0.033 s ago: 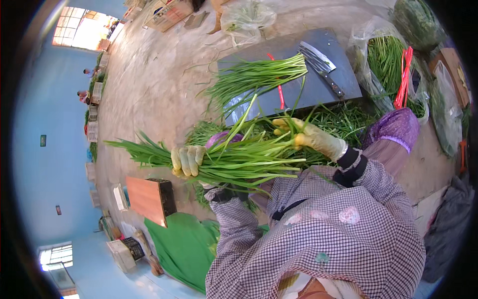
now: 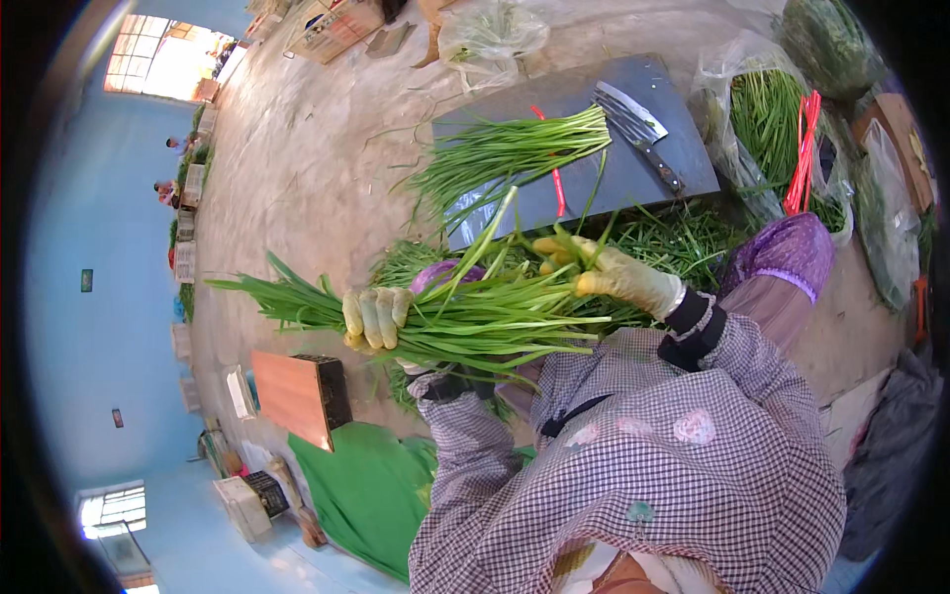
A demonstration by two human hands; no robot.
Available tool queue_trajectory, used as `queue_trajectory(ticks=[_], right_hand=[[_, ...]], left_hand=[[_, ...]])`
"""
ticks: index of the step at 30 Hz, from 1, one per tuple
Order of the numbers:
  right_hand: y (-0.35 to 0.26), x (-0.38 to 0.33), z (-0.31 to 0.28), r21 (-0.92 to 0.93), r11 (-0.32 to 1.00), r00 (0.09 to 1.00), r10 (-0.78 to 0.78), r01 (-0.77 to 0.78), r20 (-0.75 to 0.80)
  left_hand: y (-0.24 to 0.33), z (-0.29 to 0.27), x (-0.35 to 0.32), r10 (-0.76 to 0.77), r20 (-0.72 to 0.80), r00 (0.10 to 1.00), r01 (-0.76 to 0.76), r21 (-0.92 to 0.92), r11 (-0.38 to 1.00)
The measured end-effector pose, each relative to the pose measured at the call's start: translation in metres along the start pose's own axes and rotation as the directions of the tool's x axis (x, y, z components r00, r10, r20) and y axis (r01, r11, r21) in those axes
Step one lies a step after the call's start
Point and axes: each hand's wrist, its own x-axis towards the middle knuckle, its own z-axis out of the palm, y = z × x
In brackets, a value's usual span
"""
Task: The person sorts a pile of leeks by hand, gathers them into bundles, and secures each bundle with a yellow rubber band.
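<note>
My left hand (image 2: 377, 318), in a pale yellow glove, is wrapped round a thick bunch of garlic chives (image 2: 485, 322). The stalks point right and the leaf tips spread out to the left. At the bunch's upper right, my gloved right hand (image 2: 618, 275) is closed, its fingers pinching a few chive stalks. Beyond my hands, a neat bundle of garlic chives (image 2: 515, 153) lies on a dark grey board (image 2: 633, 84), across a red tie strip (image 2: 558, 188). A broad-bladed knife (image 2: 641, 134) rests to its right. Loose chives (image 2: 673, 247) are heaped between the board and my lap.
At the right stands a clear plastic bag of chives (image 2: 767, 124) with a bunch of red strips (image 2: 804, 153) on it. A crumpled plastic bag (image 2: 493, 40) lies beyond the board. On the left are a brown-topped box (image 2: 292, 396) and a green cloth (image 2: 361, 485).
My right hand has shifted slightly left along the bunch. My left hand keeps its grip and has barely moved.
</note>
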Motion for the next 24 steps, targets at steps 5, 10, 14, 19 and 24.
queue_trajectory(ticks=[5,10,14,19,24], right_hand=[[-0.001,0.006,0.021,-0.08,0.994,0.996,0.07,-0.074,-0.051],[0.01,-0.001,0.018,0.055,0.994,0.899,-0.064,0.097,-0.433],[-0.006,-0.015,-0.008,0.358,0.921,0.849,0.062,0.154,-0.524],[-0.01,-0.019,0.019,-0.484,0.867,0.927,-0.273,0.121,-0.257],[0.015,0.002,0.035,-0.919,0.364,0.879,-0.475,0.148,-0.047]], left_hand=[[0.001,0.003,0.001,-0.09,-0.019,0.996,0.091,0.044,0.995],[0.001,0.003,-0.003,0.021,0.015,1.0,-0.021,0.027,0.999],[0.009,0.006,-0.001,0.045,0.053,0.998,-0.048,0.06,0.997],[0.003,0.01,0.005,-0.056,-0.016,0.998,0.058,0.111,0.992],[-0.007,0.011,0.013,-0.121,0.027,0.992,0.116,0.132,0.984]])
